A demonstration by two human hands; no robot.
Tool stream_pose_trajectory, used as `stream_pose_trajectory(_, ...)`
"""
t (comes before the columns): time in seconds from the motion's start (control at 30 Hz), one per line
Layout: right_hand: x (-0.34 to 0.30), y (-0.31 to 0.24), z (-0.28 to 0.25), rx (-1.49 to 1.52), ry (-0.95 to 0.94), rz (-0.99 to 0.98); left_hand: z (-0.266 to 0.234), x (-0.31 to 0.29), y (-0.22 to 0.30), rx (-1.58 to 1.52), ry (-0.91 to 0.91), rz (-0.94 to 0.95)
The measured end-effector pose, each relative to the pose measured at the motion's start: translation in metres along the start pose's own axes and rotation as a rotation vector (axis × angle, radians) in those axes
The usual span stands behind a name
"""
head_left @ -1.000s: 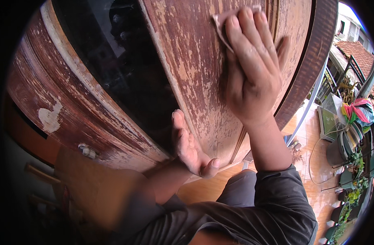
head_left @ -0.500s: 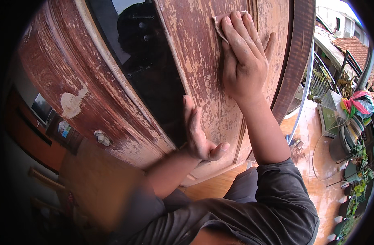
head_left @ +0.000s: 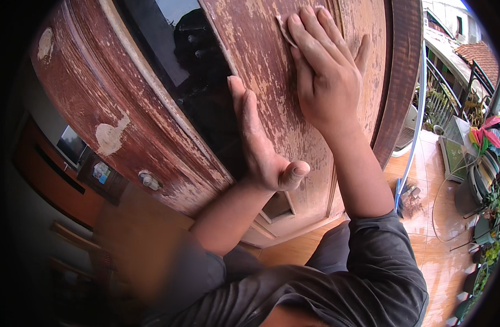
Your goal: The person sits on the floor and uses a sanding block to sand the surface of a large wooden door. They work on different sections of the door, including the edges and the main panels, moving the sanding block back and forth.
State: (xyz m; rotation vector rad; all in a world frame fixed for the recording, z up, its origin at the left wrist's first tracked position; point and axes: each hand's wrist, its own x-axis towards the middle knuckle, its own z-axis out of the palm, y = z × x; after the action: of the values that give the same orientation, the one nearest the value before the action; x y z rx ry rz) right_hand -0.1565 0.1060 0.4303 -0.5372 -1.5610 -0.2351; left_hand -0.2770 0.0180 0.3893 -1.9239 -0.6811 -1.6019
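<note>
A wooden door point(head_left: 261, 60) with worn, flaking red-brown finish and a dark glass pane point(head_left: 206, 103) fills the middle. My right hand point(head_left: 329, 82) lies flat over a folded piece of sandpaper point(head_left: 286, 31) and presses it to the door's upper right panel. Only the sandpaper's pale left edge shows; the rest is under the fingers. Lower and to the left, my left hand point(head_left: 261, 144) is braced against the door by the pane's edge, its fingers stretched up and its thumb out, holding nothing.
A metal door knob point(head_left: 150, 181) sticks out at the lower left. To the right of the dark door frame point(head_left: 389, 82) are a tiled floor point(head_left: 419, 229), a broom head point(head_left: 409, 200), a grey bucket point(head_left: 468, 193) and potted plants point(head_left: 487, 278). A dim room with a screen point(head_left: 71, 144) lies left.
My left hand has moved up along the pane's edge. My right hand, with the sandpaper, has shifted slightly up and left. The surroundings have shifted a little in view.
</note>
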Motion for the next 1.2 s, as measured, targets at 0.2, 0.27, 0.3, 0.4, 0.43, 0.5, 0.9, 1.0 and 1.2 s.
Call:
stream_pose_trajectory(0.2, -0.101, -0.015, -0.022, -0.032, -0.006, 0.036, 0.001, 0.002, 0.004, -0.145, 0.026, -0.019)
stream_pose_trajectory(0.27, -0.151, -0.024, -0.032, 0.043, -0.018, 0.058, 0.004, 0.002, 0.006, -0.164, 0.043, -0.023)
stream_pose_trajectory(0.3, -0.160, -0.025, -0.032, 0.006, -0.072, 0.076, 0.005, 0.003, 0.006, -0.171, 0.050, -0.020)
stream_pose_trajectory(0.4, -0.117, -0.025, -0.017, 0.001, -0.017, 0.064, 0.005, 0.003, 0.005, -0.162, 0.059, 0.034)
stream_pose_trajectory(0.43, -0.085, -0.023, -0.008, -0.059, -0.066, 0.064, 0.003, 0.003, 0.004, -0.136, 0.055, 0.038)
stream_pose_trajectory(0.5, -0.017, -0.015, 0.010, -0.037, 0.061, -0.031, 0.001, 0.001, 0.006, -0.115, 0.058, 0.017)
stream_pose_trajectory(0.9, -0.140, -0.034, -0.031, 0.015, -0.066, 0.065, 0.006, 0.003, 0.004, -0.131, 0.035, 0.051)
stream_pose_trajectory(1.0, -0.075, -0.020, -0.011, -0.048, -0.034, 0.056, 0.007, 0.005, 0.003, -0.148, 0.037, 0.067)
stream_pose_trajectory(1.2, -0.049, -0.010, 0.005, -0.007, 0.139, 0.029, -0.004, 0.023, 0.006, -0.161, 0.014, -0.004)
